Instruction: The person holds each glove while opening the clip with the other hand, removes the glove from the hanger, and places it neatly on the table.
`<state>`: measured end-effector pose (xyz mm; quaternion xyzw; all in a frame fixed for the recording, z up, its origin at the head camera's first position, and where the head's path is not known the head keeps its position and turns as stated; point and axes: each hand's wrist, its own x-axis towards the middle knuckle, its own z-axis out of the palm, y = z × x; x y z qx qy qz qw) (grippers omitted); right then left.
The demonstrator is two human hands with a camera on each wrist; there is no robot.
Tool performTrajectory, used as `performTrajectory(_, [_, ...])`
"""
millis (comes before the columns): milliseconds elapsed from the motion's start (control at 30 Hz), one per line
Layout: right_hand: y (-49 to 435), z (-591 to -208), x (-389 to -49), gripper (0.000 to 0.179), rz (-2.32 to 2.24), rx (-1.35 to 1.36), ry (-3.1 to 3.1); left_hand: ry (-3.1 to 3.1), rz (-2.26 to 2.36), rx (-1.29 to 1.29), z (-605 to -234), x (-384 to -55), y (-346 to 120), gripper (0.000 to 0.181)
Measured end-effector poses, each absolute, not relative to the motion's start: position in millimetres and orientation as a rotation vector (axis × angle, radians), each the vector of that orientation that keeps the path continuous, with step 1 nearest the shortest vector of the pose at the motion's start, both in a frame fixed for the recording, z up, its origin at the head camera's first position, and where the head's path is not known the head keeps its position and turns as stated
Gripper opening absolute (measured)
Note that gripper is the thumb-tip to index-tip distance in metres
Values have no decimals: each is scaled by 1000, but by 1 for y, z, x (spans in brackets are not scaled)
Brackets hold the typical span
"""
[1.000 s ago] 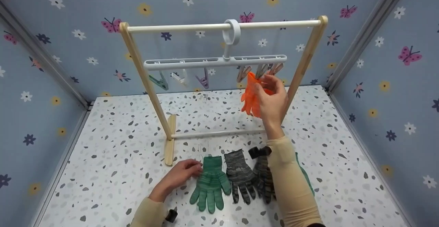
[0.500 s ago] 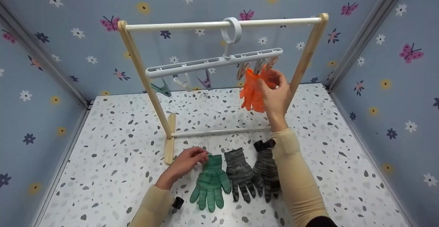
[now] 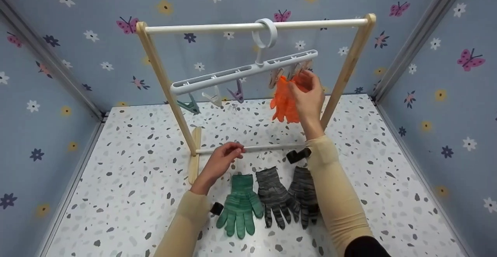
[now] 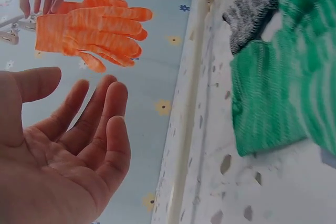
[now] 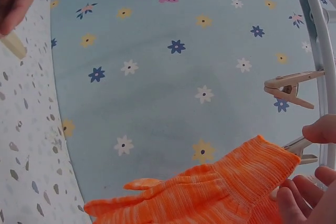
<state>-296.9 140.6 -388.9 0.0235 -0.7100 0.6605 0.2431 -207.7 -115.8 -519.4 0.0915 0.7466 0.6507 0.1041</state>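
Orange knit gloves [image 3: 285, 101] hang overlapping from the right half of a light grey clip hanger [image 3: 248, 70]. A clip [image 5: 299, 144] bites the cuff of the nearer glove in the right wrist view. My right hand [image 3: 309, 98] is at the cuffs and grips the rear orange glove [image 5: 265, 212] between thumb and fingers; the exact contact is partly hidden. My left hand [image 3: 221, 162] is in the air before the rack's lower bar, fingers loosely bent and holding nothing. In the left wrist view its palm [image 4: 68, 156] faces up below the gloves.
The hanger's ring [image 3: 266, 33] loops over a wooden rack's top bar [image 3: 202, 28]. Green, white and purple clips [image 3: 237, 92] dangle on its left half. A green glove [image 3: 240, 206] and two grey gloves [image 3: 271, 195] lie on the speckled table [image 3: 128, 195]. Patterned walls enclose it.
The hanger has swung, its right end going back and its left end coming forward. My right hand moved slightly up with the orange gloves. My left hand rose from beside the green glove toward the rack.
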Motion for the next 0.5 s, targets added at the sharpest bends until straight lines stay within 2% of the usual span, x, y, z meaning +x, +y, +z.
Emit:
performTrajectory(300, [135,-379,-312,54,1957,-25,-1943,2188,1987,374,-503,-228,-97,30])
performTrajectory(500, [130,-374,-321,50,1997,-52,-1953,2156,1997,468,-497,-235,-84,32])
